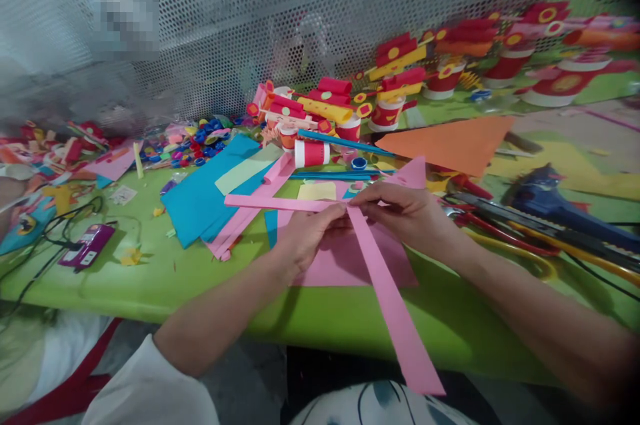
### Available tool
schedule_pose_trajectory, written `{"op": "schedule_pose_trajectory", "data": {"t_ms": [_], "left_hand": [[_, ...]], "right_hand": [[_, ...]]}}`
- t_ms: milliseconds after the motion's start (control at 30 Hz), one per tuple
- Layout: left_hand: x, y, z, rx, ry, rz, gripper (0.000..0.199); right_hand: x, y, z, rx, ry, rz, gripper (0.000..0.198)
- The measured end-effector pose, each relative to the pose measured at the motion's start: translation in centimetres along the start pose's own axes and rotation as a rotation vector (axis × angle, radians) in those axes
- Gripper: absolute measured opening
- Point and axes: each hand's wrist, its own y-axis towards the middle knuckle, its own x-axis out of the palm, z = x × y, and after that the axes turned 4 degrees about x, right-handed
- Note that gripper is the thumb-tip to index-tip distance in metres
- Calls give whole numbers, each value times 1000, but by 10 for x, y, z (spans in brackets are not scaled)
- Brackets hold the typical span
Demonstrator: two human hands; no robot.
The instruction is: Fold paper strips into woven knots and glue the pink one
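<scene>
Pink strip [386, 292]: matte, flat and narrow, its two visible lengths meeting at an angle, one pointing left, one slanting below the table edge; whether folded or joined, cannot tell.
Position: in both hands, above one pink sheet [340, 265] on the green table [150, 278].
Left hand [310, 236]: thumb pressing the strip.
Right hand [403, 212]: fingertips pinching it where the lengths meet.
Nearby: one toppled red-and-white cup [312, 153], one orange sheet [450, 142], one purple box [90, 246].
</scene>
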Motion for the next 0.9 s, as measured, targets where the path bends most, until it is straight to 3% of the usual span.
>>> {"op": "schedule_pose_trajectory", "data": {"t_ms": [267,500,600,767,900], "left_hand": [[0,-1,1,-9,-56,-31,14],[3,-2,4,-43,-86,14,14],[3,-3,5,-35,-30,22,18],[0,-3,6,30,32,8,25],[-2,-5,5,106,143,37,24]], "right_hand": [[-3,-1,-4,-152,-155,50,18],[-2,-1,-3,-161,-168,74,18],[-1,-1,-3,-91,-71,66,14],[-2,1,0,208,313,-2,21],[-2,2,2,263,329,-16,21]]}}
